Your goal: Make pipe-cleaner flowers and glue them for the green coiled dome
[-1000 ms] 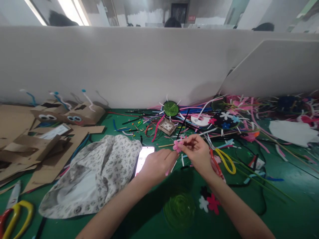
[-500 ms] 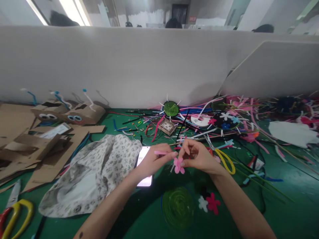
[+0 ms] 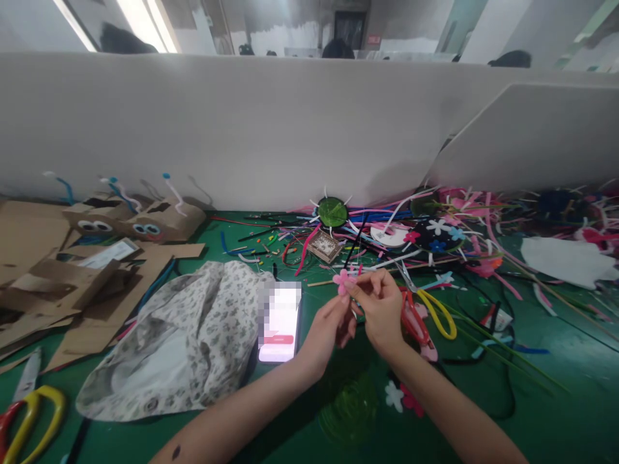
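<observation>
A small pink pipe-cleaner flower point(image 3: 343, 281) is held up over the table, its petals facing away to the left. My right hand point(image 3: 381, 309) pinches it between thumb and forefinger at its right side. Just below, my left hand point(image 3: 327, 332) has its fingertips closed at the flower's lower edge, with the other fingers curled beneath. On the table under my wrists lies a green coiled disc point(image 3: 349, 407), partly shaded. A white flower point(image 3: 394, 396) and a deep pink flower point(image 3: 411, 401) sit to its right, the latter partly covered by my right forearm.
A lit phone point(image 3: 280, 328) and a floral cloth point(image 3: 193, 341) lie left of my hands. Scissors with yellow and red handles point(image 3: 441, 314) rest at the right; another pair point(image 3: 36, 412) is at far left. Behind are loose pipe cleaners, decorated discs point(image 3: 332, 212) and cardboard pieces point(image 3: 111, 277).
The pink flower has moved up and turned in my fingers. My left hand has shifted right and down off the phone, its fingers now under the flower. My right hand has rotated around it.
</observation>
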The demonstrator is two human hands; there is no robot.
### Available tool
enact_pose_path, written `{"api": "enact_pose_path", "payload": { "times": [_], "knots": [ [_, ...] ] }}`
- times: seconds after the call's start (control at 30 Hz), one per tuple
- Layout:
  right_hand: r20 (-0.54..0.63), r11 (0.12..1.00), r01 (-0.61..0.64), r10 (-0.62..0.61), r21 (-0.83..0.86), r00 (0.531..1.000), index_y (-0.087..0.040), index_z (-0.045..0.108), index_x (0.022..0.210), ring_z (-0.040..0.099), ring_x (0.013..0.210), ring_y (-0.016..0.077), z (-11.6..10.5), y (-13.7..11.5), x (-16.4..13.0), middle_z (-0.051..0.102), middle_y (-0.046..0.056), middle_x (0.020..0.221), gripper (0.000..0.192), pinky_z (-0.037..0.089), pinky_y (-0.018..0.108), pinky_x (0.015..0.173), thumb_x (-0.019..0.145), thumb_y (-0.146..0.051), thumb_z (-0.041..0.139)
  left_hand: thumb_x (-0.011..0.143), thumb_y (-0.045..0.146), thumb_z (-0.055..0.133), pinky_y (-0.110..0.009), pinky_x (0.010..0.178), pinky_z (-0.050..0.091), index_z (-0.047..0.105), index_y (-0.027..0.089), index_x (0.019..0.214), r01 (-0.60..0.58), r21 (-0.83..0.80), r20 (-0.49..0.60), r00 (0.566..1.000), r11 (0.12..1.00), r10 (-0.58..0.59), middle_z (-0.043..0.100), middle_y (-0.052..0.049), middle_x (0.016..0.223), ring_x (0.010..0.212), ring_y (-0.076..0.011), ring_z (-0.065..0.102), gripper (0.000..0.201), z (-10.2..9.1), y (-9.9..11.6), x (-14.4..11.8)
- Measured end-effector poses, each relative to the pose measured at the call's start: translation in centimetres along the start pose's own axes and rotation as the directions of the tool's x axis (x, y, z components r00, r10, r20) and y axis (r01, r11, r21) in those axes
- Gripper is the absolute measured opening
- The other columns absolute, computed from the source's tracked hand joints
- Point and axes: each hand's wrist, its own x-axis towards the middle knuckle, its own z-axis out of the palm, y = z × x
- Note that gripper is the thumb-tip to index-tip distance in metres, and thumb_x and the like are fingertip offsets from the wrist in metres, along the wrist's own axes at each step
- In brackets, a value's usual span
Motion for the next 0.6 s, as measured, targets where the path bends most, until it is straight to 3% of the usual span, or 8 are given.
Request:
{"api": "enact_pose_path", "payload": {
  "times": [0.07,0.1,0.17,0.23,0.3,0.37,0.47,0.6],
  "knots": [
    [-0.030,0.991,0.071,-0.075,-0.110,0.997,-0.024,0.032,0.063,0.061,0.068,0.0159,-0.2,-0.1,0.1,0.064,-0.001,0.072,0.043,0.049,0.032,0.068,0.077,-0.030,0.072,0.094,0.051,0.041,-0.024,0.050,0.027,0.049,0.020,0.071,-0.117,0.285,0.016,0.993,0.951,0.117,0.048,0.003,0.056,0.050,-0.0116,0.041,0.040,-0.8,0.5,0.2],
    [-0.034,0.981,0.107,-0.114,-0.164,0.993,-0.024,0.032,0.061,0.061,0.071,0.0168,-0.3,-0.1,0.2,0.064,0.000,0.072,0.044,0.048,0.033,0.070,0.077,-0.030,0.072,0.096,0.048,0.039,-0.025,0.053,0.028,0.049,0.020,0.068,-0.178,0.458,0.034,0.983,0.871,0.183,0.048,0.003,0.057,0.054,-0.0127,0.044,0.041,-1.3,0.9,0.3],
    [-0.020,0.951,0.163,-0.174,-0.262,0.985,-0.024,0.032,0.058,0.061,0.075,0.0183,-0.5,-0.2,0.3,0.064,0.001,0.071,0.044,0.047,0.033,0.074,0.077,-0.030,0.071,0.099,0.043,0.035,-0.027,0.055,0.025,0.049,0.020,0.067,-0.240,0.749,0.073,0.956,0.618,0.283,0.048,0.003,0.058,0.056,-0.0137,0.045,0.041,-2.2,1.8,0.2],
    [0.016,0.925,0.192,-0.198,-0.327,0.980,-0.024,0.033,0.058,0.061,0.076,0.0189,-0.6,-0.3,0.3,0.065,0.001,0.071,0.042,0.045,0.033,0.074,0.078,-0.029,0.070,0.099,0.039,0.034,-0.028,0.053,0.020,0.050,0.020,0.069,-0.240,0.896,0.118,0.939,0.373,0.323,0.051,0.002,0.059,0.054,-0.0143,0.046,0.039,-2.7,2.7,0.0],
    [0.060,0.901,0.213,-0.206,-0.377,0.977,-0.024,0.034,0.058,0.061,0.074,0.0187,-0.7,-0.4,0.3,0.065,0.001,0.071,0.040,0.044,0.032,0.071,0.080,-0.028,0.067,0.099,0.035,0.034,-0.029,0.052,0.017,0.053,0.020,0.072,-0.240,0.955,0.170,0.925,0.174,0.341,0.056,0.000,0.061,0.055,-0.0155,0.050,0.036,-2.9,3.1,-0.4],
    [0.104,0.883,0.229,-0.205,-0.410,0.973,-0.024,0.034,0.057,0.059,0.071,0.0180,-0.8,-0.5,0.3,0.063,0.001,0.069,0.039,0.042,0.031,0.067,0.080,-0.026,0.066,0.099,0.032,0.035,-0.030,0.052,0.015,0.055,0.020,0.074,-0.241,0.970,0.212,0.909,0.038,0.359,0.059,-0.001,0.062,0.055,-0.0164,0.053,0.034,-2.9,3.2,-0.7],
    [0.145,0.868,0.240,-0.195,-0.434,0.970,-0.024,0.034,0.058,0.059,0.069,0.0170,-1.0,-0.7,0.6,0.062,0.000,0.067,0.038,0.041,0.030,0.065,0.079,-0.024,0.066,0.098,0.031,0.037,-0.031,0.051,0.015,0.057,0.020,0.074,-0.225,0.971,0.237,0.888,-0.076,0.395,0.061,-0.001,0.062,0.055,-0.0166,0.055,0.033,-3.1,3.3,-0.8],
    [0.210,0.856,0.219,-0.133,-0.468,0.969,-0.024,0.031,0.059,0.061,0.069,0.0166,-1.3,-1.3,1.1,0.062,-0.001,0.066,0.039,0.043,0.029,0.066,0.079,-0.026,0.064,0.099,0.030,0.037,-0.030,0.051,0.021,0.058,0.020,0.077,-0.215,0.964,0.262,0.865,-0.157,0.429,0.064,-0.001,0.065,0.059,-0.0172,0.059,0.032,-3.9,4.0,-0.8]
  ]
}}
